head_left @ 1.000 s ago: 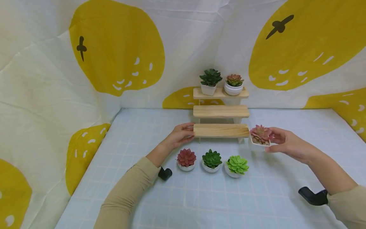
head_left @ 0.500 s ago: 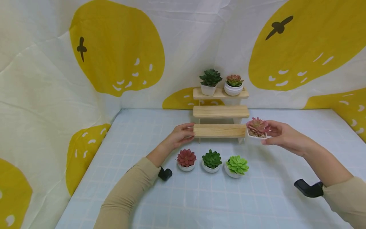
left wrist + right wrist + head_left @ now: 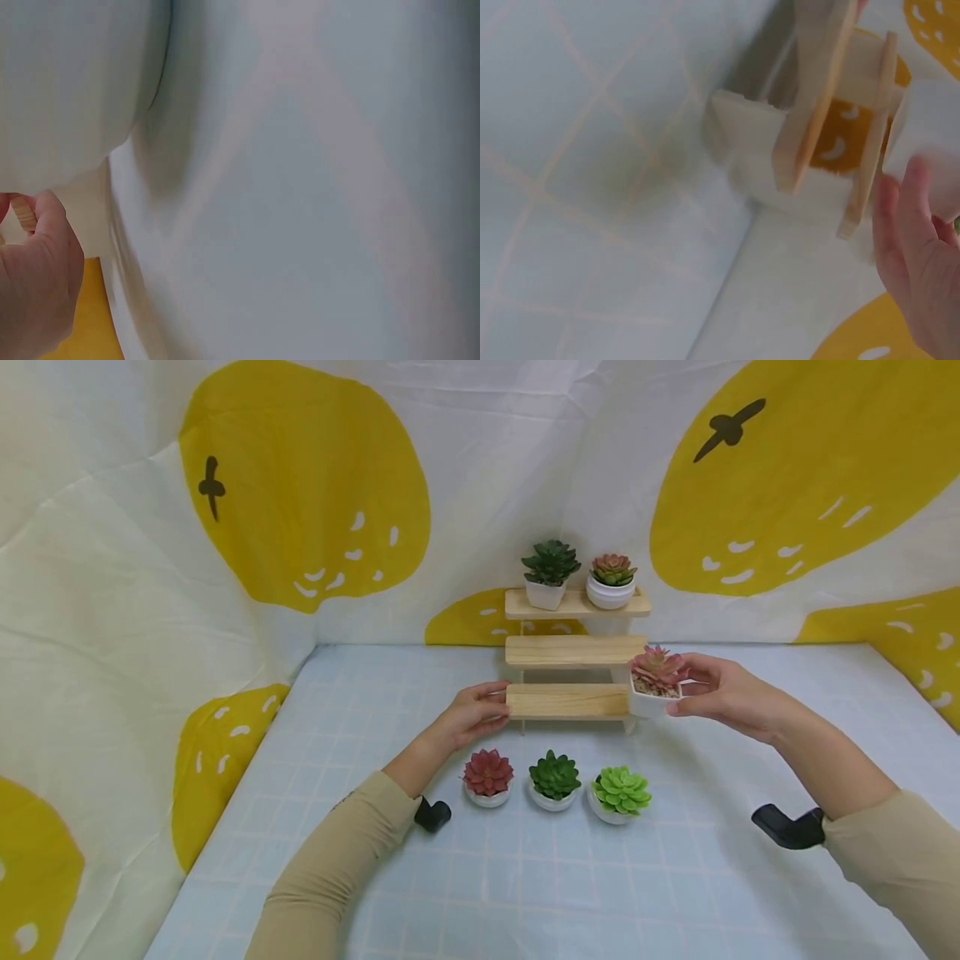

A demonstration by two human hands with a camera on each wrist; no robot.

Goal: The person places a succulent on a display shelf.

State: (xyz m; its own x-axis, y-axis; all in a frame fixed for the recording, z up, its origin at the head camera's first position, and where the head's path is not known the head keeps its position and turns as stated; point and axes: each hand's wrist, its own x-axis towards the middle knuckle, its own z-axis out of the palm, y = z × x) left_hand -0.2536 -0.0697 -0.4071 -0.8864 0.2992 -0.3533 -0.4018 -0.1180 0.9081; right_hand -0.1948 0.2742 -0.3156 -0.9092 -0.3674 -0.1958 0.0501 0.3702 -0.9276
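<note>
My right hand (image 3: 731,695) grips a pink potted succulent (image 3: 656,681) by its white square pot, in front of the right ends of the two lower steps. In the right wrist view the white pot (image 3: 930,142) is raised beside the wooden boards, fingers along its side. At the left end of the lowest step, my left hand (image 3: 471,717) pinches the wooden three-step plant stand (image 3: 566,702). The left wrist view catches that hand (image 3: 41,285) with the board's end (image 3: 24,214) between thumb and fingers. On the top step stand a dark green succulent (image 3: 551,564) and a red-green succulent (image 3: 612,578).
Three succulents in round white pots line up on the table before the stand: dark red (image 3: 487,777), green (image 3: 554,779) and bright green (image 3: 621,792). A white cloth with yellow fruit shapes (image 3: 315,485) hangs behind. Black wrist-camera mounts (image 3: 787,827) stick out at the sleeves.
My right hand has carried the pink succulent leftward and up, from beside the lowest step to in front of the lower steps' right ends. The left hand stays on the stand.
</note>
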